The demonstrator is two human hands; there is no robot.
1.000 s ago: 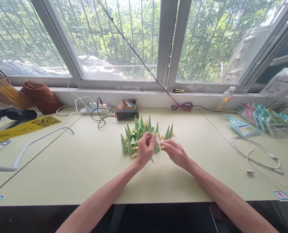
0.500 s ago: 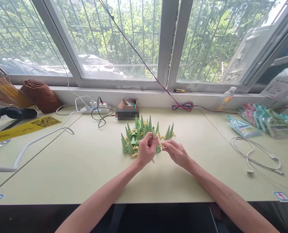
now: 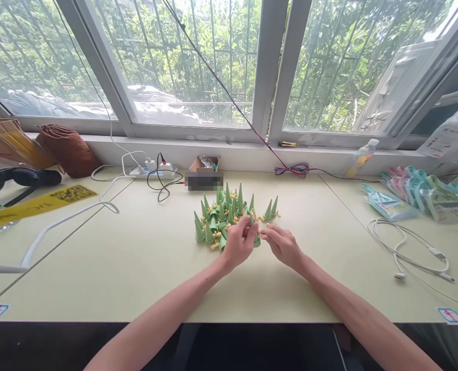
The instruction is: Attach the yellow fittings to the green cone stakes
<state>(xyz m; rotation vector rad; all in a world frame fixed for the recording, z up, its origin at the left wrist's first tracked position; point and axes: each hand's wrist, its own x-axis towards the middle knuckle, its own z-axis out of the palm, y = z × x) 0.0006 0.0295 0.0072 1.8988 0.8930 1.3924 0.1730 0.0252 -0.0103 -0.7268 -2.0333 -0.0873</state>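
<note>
My left hand (image 3: 241, 241) is closed around a green cone-shaped piece (image 3: 257, 241), partly hidden by the fingers. Close by on the right, my right hand (image 3: 285, 246) pinches a small yellow piece (image 3: 261, 233) against the cone's side; the fingertips hide most of it. A cluster of green pointed cones (image 3: 200, 234) with small yellow pieces (image 3: 216, 235) stands just behind and left of my left hand. Some of them are upright and some lie over. Two more cones (image 3: 268, 210) with yellow bits stand a little apart, behind my right hand.
Behind the cones sit a small cardboard box (image 3: 214, 164) and a power strip (image 3: 155, 174) with cables. A white cable (image 3: 402, 257) and bagged pastel items (image 3: 391, 203) lie on the right. A bottle (image 3: 362, 158) stands near the window.
Both hands have shifted very slightly right, with the left now closer to the right hand. The view has moved a little. Both grips look the same.
</note>
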